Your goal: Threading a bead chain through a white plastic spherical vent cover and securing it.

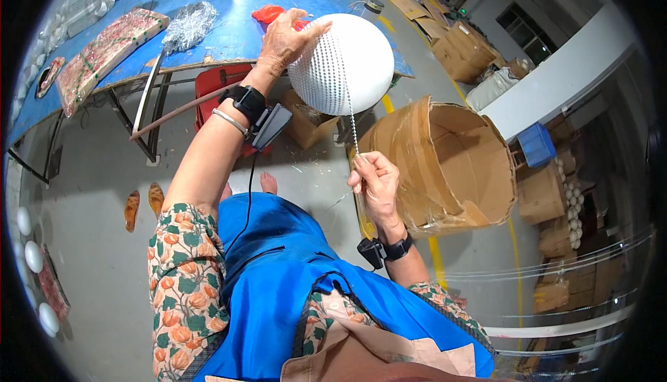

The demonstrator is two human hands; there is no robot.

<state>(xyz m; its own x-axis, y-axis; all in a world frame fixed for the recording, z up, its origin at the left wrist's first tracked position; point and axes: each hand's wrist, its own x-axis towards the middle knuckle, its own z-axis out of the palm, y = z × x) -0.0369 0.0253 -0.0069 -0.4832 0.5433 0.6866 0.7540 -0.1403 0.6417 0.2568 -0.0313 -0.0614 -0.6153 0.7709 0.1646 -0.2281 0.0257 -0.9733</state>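
Observation:
A large white ball [374, 62] stands over the near edge of the blue table. Rows of small silvery beads cover its left part. My left hand [283, 40] steadies the ball at its upper left, with one finger or thumb pressed on its top by the last row. From there a bead strand [354, 128] runs down over the ball and is pulled taut. My right hand [375, 179] pinches the lower part of that strand, below the ball. What supports the ball from beneath is hidden.
A big open cardboard box [410, 167] stands right of my right hand. On the blue table [240, 7] lie a red thing [268, 14], a clear tangled heap [190, 26], a wrapped packet [108, 52] and a small jar [372, 10]. A red stool [212, 90] is underneath. Slippers [132, 210] lie left.

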